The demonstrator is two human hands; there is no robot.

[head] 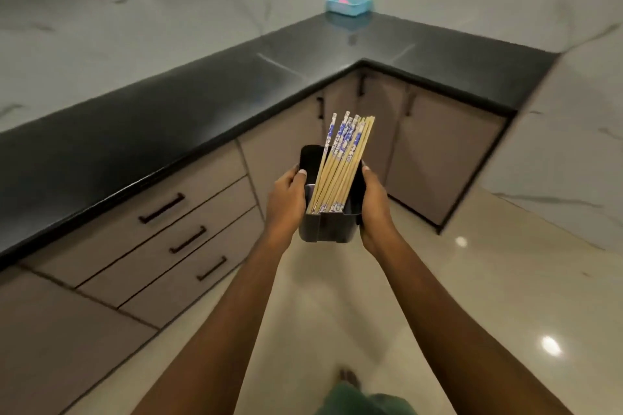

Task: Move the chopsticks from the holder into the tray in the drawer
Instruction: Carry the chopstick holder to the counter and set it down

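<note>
Both sides of the holder (pixel 325 230) were clasped by the left grip (pixel 286 203) and right grip (pixel 375 209), presumably to steady the chopsticks (pixel 339 172).

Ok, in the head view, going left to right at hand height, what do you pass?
Stack of three drawers → left hand → black holder with the chopsticks standing in it → right hand → cabinet door.

You grip the black holder (pixel 326 231) from both sides, left hand (pixel 286 200) and right hand (pixel 374 204), chopsticks (pixel 340 165) leaning inside, above the floor (pixel 472 280) beside closed drawers (pixel 161 236).
</note>
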